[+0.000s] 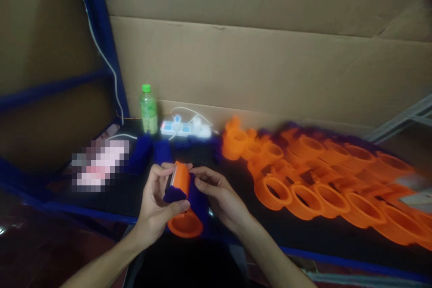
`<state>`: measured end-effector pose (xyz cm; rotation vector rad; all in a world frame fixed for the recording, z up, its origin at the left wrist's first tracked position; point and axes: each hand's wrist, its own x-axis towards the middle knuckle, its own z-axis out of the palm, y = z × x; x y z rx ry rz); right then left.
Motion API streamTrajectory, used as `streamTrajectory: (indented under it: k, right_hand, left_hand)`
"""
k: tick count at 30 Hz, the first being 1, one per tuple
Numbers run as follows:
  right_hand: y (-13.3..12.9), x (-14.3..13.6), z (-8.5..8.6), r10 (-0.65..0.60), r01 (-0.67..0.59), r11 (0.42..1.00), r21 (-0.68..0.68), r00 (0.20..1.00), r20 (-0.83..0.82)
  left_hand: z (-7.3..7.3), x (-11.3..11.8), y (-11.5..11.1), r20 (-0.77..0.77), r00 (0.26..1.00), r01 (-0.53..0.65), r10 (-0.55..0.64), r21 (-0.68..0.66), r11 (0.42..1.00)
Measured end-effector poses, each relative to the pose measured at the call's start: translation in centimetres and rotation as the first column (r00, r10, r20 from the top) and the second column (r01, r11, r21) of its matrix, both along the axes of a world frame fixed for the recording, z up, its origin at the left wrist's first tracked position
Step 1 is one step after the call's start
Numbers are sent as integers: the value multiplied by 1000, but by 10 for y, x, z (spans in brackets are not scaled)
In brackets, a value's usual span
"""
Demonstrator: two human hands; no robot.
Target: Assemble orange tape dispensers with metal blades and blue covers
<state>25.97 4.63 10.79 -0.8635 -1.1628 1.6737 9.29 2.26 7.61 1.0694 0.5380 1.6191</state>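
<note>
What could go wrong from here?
The orange-and-blue piece in the left hand is near the front edge of the table, so a slip might drop it to the floor.

The bottle stands close to the power strip; if knocked over and leaking, it could wet the plugs.

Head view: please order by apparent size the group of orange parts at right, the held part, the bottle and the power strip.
1. Group of orange parts
2. Held part, perhaps enlarged by nearness to the camera
3. Bottle and power strip: too alike to rank; one taller, the other wider
</note>
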Motion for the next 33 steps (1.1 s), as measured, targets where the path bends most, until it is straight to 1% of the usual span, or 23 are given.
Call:
streamTrajectory:
  k: [2,6,12,16,20,27,30,33]
  right_hand:
    - [1,1,1,6,-6,1000,-17,1000,-12]
    - [3,3,2,43,-44,997,-56,999,-32]
    - [7,5,6,50,-51,996,-78,999,-19]
    - [8,6,8,87,-88,993,-84,996,-16]
    - [10,8,9,100,-102,989,-108,995,-20]
    - [9,12,12,148,-146,983,-107,989,10]
    - [8,14,12,143,-140,983,-123,989,20]
    - [8,16,10,141,-139,984,-116,990,14]
  left_hand:
    - [0,-1,3,-19,999,30,-29,61,998]
    - [0,-3,7,-86,996,31,-20,120,992]
    - [3,-3,6,-110,993,51,-37,130,990]
    - [6,-4,6,-102,993,79,-66,139,987]
    - [7,-3,6,-108,992,84,-68,151,985]
    - [12,-2,-6,-125,989,100,-76,195,976]
    - [9,-2,-8,-139,987,104,-78,188,977]
    - [5,0,-9,-147,988,78,-53,175,982]
